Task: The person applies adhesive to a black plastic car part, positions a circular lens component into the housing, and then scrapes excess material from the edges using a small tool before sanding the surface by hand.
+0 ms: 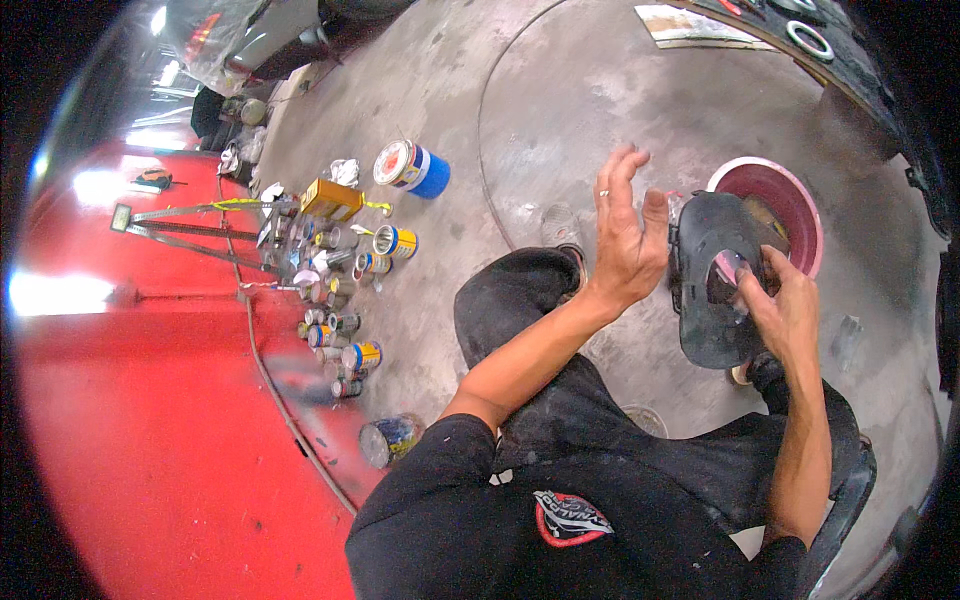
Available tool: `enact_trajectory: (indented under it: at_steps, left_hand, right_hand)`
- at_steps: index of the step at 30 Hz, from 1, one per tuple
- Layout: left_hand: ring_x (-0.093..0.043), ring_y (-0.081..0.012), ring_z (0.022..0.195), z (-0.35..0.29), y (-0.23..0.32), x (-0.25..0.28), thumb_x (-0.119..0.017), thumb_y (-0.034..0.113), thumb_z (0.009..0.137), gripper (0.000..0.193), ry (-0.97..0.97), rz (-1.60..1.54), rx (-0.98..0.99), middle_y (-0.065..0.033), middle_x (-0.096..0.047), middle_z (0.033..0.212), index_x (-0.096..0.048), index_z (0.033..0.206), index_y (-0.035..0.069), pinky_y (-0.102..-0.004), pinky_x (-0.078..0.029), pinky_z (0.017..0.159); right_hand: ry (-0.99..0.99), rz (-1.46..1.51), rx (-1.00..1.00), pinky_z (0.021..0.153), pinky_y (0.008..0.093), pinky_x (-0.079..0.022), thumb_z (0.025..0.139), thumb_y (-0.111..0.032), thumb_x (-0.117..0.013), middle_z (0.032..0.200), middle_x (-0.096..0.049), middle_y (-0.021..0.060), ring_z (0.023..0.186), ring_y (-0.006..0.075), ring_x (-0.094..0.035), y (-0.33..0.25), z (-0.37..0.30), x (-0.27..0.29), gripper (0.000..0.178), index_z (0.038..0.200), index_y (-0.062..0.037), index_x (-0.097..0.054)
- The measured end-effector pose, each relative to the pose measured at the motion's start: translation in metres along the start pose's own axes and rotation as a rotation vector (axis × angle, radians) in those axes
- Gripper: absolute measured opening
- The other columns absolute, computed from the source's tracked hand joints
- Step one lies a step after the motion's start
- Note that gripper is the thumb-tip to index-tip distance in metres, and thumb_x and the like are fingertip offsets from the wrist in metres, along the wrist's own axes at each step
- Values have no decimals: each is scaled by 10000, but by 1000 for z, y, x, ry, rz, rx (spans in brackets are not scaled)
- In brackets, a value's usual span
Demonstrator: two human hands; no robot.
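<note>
While a small pink pad [729,268] is clamped between the fingers of the right hand [788,303] against a dark rounded panel [714,328], part of it is covered by them. The left hand [630,245] is raised beside the panel, its fingers apart; whether the edge is touched cannot be told. The pink bucket [810,215] is partly hidden behind the panel, its tan contents [766,217] indistinct. The desk [850,80] is cut off at upper right.

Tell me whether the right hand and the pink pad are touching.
Touching. The head view shows a fingertip of the right hand resting on the pink pad, with no gap visible between them.
</note>
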State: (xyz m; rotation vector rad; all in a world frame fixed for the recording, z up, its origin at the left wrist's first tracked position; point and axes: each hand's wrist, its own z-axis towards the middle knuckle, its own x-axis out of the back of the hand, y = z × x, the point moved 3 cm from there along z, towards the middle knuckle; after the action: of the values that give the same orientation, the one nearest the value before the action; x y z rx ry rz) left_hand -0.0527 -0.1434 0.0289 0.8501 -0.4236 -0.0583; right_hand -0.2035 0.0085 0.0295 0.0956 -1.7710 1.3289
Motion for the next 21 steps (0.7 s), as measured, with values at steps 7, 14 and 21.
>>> enact_trajectory:
  at_steps: [7, 14, 21]
  left_hand:
    - [-233, -471, 1344, -7, -1, -13, -430, 397, 974, 484, -127, 220, -127, -280, -303, 1420, -472, 1285, 29, -573, -167, 1093]
    - [-166, -515, 1362, -42, 44, -24, -438, 624, 887, 726, -332, 168, -449, -322, -238, 1454, -469, 1296, 25, -640, -64, 1091]
    - [-331, -350, 1312, -52, 45, -24, -514, 705, 803, 856, 146, -461, 7, -251, -375, 1364, -462, 1287, 1, -460, -217, 1093]
  right_hand:
    - [213, -163, 138, 740, 422, -515, 786, -320, -663, 935, -660, 275, 853, 376, -673, -3, -4, -9, 484, 1103, 45, -641]
    - [274, -220, 42, 750, 413, -519, 817, -359, -646, 955, -658, 277, 855, 372, -675, 0, 3, -1, 490, 1124, 22, -642]
    - [346, 203, -168, 664, 380, -517, 868, -336, -627, 843, -665, 167, 673, 250, -649, 21, 10, 22, 466, 1160, 27, -597]
